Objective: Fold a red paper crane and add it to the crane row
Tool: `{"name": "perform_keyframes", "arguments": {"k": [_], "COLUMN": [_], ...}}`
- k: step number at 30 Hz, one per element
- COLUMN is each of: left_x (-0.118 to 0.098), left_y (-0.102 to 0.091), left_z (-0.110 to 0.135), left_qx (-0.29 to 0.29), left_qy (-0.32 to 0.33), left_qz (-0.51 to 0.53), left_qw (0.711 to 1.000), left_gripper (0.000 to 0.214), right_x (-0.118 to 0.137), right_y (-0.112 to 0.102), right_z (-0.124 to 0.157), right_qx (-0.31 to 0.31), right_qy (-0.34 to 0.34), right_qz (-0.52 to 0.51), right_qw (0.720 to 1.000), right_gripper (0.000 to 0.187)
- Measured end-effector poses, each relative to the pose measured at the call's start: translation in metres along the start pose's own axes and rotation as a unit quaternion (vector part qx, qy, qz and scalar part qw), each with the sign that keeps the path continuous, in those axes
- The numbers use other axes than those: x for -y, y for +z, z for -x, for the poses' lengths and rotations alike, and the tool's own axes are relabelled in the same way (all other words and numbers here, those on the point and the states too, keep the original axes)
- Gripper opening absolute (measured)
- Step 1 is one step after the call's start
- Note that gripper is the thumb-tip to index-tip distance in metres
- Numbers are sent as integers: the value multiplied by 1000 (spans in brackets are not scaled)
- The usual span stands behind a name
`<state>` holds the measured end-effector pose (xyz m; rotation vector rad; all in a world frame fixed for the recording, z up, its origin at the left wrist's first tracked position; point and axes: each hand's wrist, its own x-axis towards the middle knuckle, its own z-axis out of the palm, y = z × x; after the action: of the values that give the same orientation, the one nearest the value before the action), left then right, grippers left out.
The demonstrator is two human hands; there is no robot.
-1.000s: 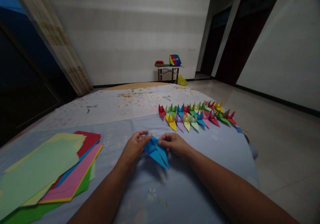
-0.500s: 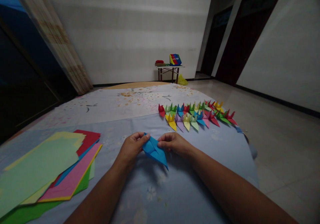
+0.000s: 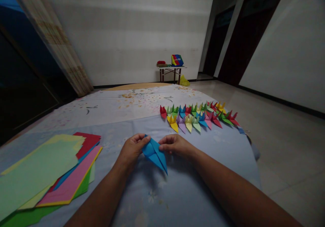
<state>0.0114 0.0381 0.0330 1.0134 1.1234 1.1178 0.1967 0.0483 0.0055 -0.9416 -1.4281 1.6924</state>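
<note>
Between my hands is a piece of blue origami paper (image 3: 154,153), folded into a long diamond with a slit down its lower half. Its sharp tip points down and to the right, above the tablecloth. My left hand (image 3: 133,149) pinches the upper left corner between thumb and fingers. On the other side, my right hand (image 3: 175,144) grips the right edge, thumb on top; its other fingertips are partly behind the paper. Past my right hand, several folded paper cranes (image 3: 189,122) in many colours stand in close rows.
Loose coloured paper sheets (image 3: 38,173) lie fanned in a pile at the left. A pale blue flowered cloth (image 3: 203,173) covers the near part of the table. Against the far wall stands a small table (image 3: 172,68) with a bright bag (image 3: 177,60) on it.
The blue paper has turned slightly, so its tip points more steeply downward and its centre slit shows more openly. Both hands keep hold of it.
</note>
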Motion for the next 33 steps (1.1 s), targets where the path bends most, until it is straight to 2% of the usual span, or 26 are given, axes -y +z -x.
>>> {"name": "perform_keyframes", "arguments": {"k": [7,13,22,33], "left_x": [-1,-5,-3,1], "left_y": [-2,-1,0,0], "left_z": [0,3,2,1], "left_qx": [-9,14,4,19], "left_qy": [5,-19,-6,2], "left_qz": [-1,25,12,-13], "left_qw": [1000,999,1000,1000], "left_gripper": [31,30,30,30], "right_x": [5,10,2,1], "right_y": [3,2,1,5], "right_z": [3,5,1,2], "right_qx": [7,22,23,-20], "right_qy": [3,-4,-6,-13], "right_qz": [-4,-2,0,15], "right_qw": [1000,1000,1000,1000], "right_gripper": [40,39,38,38]}}
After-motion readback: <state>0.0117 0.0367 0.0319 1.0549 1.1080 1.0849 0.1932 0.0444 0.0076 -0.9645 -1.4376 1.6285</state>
